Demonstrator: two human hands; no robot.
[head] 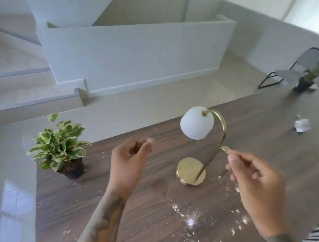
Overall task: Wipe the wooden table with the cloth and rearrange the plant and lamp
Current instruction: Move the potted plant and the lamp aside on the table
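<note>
A dark wooden table [145, 201] fills the lower view, dusted with white powder and crumbs near its front middle. A brass lamp [190, 170] with a white globe shade [196, 123] stands at the centre. My right hand [257, 187] pinches the lower curve of its brass stem. My left hand [129, 162] hovers left of the lamp, fingers loosely curled, holding nothing. A small potted plant [60, 148] with green and cream leaves sits at the table's far left corner. No cloth shows.
A small white object [301, 125] lies at the table's right side. A second plant in a dark pot [305, 80] stands at the far right corner, with a black-framed chair [299, 66] behind it. Steps and a low white wall lie beyond.
</note>
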